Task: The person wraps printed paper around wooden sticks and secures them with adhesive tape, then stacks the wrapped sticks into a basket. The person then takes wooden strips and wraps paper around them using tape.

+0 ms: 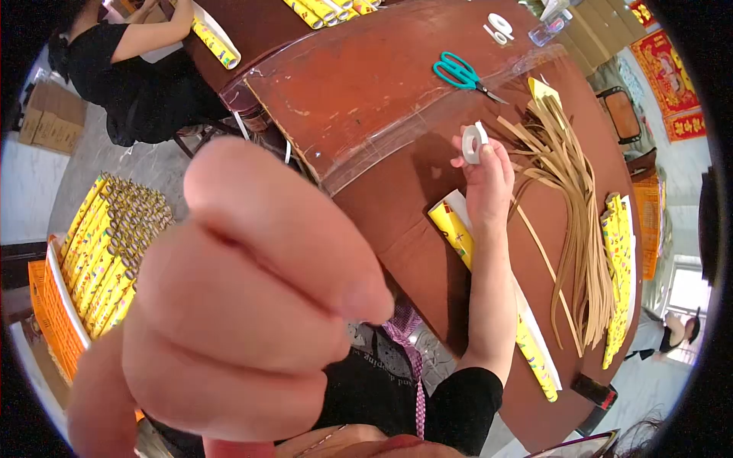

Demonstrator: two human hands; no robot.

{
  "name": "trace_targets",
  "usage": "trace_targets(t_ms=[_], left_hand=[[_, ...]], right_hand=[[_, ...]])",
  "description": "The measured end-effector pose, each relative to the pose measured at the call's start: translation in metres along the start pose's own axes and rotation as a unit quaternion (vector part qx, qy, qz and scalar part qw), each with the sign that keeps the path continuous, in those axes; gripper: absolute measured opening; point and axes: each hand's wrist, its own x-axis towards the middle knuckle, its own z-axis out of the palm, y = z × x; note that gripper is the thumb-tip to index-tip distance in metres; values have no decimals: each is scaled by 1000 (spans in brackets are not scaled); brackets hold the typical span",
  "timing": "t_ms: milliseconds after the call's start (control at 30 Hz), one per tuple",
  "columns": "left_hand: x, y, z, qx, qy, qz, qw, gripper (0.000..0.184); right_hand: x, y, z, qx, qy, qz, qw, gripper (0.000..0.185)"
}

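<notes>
My left hand [244, 305] is very close to the camera, its fingers curled into a fist. Anything inside that fist is hidden. My right hand [492, 179] is raised over the brown table [405, 221], pinching a narrow white roll of tape [474, 143] between thumb and fingers. Under my right forearm lies a yellow patterned paper sheet, partly rolled into a tube [536, 359], with a white edge showing. To the right of that hand spreads a bundle of long tan strips [573, 221].
Teal-handled scissors [462, 72] and white tape rolls [500, 27] lie farther back, near a clear bottle [550, 29]. Yellow tubes [617, 282] lie at right; an orange crate [57, 320] holds many more. A co-worker [145, 76] sits far left.
</notes>
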Motion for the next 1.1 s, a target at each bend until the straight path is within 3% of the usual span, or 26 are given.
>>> trace_targets(t_ms=[700, 733, 867, 1100], left_hand=[[-13, 1, 3, 7, 12, 1, 1000, 24], [-8, -6, 0, -20, -1, 109, 994, 22], [10, 3, -14, -17, 4, 285, 959, 14], [46, 38, -37, 9, -50, 328, 943, 10]], right_hand=[[2, 2, -2, -2, -8, 0, 1000, 25], [2, 3, -2, -5, -5, 2, 1000, 25], [1, 2, -2, -1, -14, 3, 1000, 27], [2, 4, -5, 0, -24, -1, 1000, 29]])
